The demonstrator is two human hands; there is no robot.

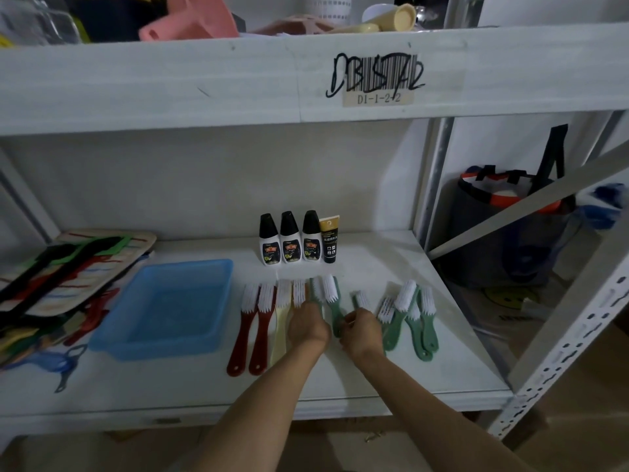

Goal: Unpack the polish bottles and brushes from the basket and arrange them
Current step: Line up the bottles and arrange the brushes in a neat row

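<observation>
Forearms rise from the bottom centre of the frame, and we follow them up to two hands meeting just below mid-frame on the white shelf. Our left hand lies knuckles-up over the handles of the cream brushes; whether its fingers are curled or flat we cannot tell. Our right hand is closed around the handle of a green brush whose white bristles poke out just above it. Between the two hands lies another green brush, its long axis running up the frame, bristles farthest from us. So the held brush sits just right of that row, and we judge the right hand nearer to slot it alongside. Right of it, a loose cluster of green brushes still overlaps. Left of the row stand two red brushes, then the blue basket, apparently emptied. Farther up, the polish bottles stand upright in a line with a gold-topped tube.
</observation>
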